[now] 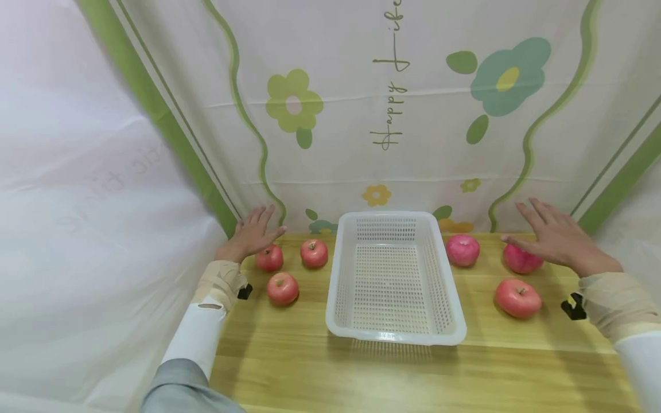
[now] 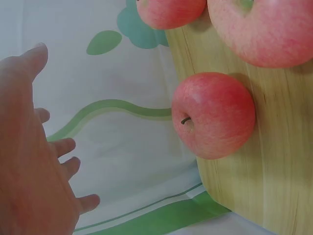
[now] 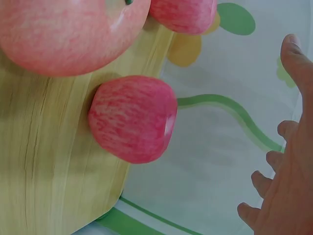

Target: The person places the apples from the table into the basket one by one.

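L hand (image 1: pixel 249 238) is hovering left of frame centre, fingers spread, nr the leftmost apple (image 1: pixel 269 259); L wrist view is showing them apart. R hand (image 1: pixel 563 238) is hovering at frame right, fingers also spread, thumb partly hiding a deep-pink apple (image 1: pixel 521 261); R wrist view is showing a gap there too. Nr L hand, a small red apple (image 1: pixel 314 253) is sitting to the right of the leftmost one & a paler apple (image 1: pixel 282 288) below. On the R side, a pink apple (image 1: pixel 462 250) is resting just beside the white basket (image 1: pixel 395 338), a big light-red apple (image 1: pixel 518 298) lower right. Basket is standing lower centre, btwn both groups, on a wood table (image 1: pixel 289 355). Floral cloth (image 1: pixel 335 126) is hanging across upper frame.
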`<state>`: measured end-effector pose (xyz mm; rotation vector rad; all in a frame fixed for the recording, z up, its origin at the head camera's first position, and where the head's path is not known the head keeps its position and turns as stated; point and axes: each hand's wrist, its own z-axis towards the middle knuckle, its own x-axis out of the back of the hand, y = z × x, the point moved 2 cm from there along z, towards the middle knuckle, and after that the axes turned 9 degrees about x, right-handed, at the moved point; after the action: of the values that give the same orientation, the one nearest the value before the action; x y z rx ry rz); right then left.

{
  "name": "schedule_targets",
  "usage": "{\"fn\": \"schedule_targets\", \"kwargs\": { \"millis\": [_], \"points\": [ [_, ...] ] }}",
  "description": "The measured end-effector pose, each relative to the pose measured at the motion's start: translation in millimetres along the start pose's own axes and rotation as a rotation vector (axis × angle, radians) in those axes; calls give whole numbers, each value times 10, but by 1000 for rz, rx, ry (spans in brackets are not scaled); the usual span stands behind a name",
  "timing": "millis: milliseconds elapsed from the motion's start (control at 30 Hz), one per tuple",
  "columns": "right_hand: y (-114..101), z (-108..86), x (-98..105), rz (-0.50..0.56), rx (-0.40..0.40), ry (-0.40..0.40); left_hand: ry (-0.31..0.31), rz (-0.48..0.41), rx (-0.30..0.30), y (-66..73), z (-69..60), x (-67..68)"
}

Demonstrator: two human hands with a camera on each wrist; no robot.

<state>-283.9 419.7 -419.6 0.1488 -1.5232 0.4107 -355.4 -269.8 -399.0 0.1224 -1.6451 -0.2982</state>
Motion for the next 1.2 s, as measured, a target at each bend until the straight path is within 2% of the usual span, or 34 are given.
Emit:
{"fn": "schedule_targets", "kwargs": {
  "millis": [267,500,733,900,1000,1100,1200],
  "points": [
    [-68,82,-27,5,30,5,-2,-56,-29,17,-58,-24],
    [-209,143,-31,-8,35,16,14,-44,-24,89,-86,-30],
    [-372,182,-60,5,47,56,58,10,-75,217,-100,-64],
    [-517,216,-69,55,41,71,67,-28,-89,289,-117,-117],
    [-595,235,-98,90,42,82,85,-77,-124,352,-159,-143],
    [-657,247,-140,118,44,88,111,-115,-156,454,-208,-164],
    [-729,260,-182,134,56,101,149,-109,-171,558,-244,-204]
  ]
}}
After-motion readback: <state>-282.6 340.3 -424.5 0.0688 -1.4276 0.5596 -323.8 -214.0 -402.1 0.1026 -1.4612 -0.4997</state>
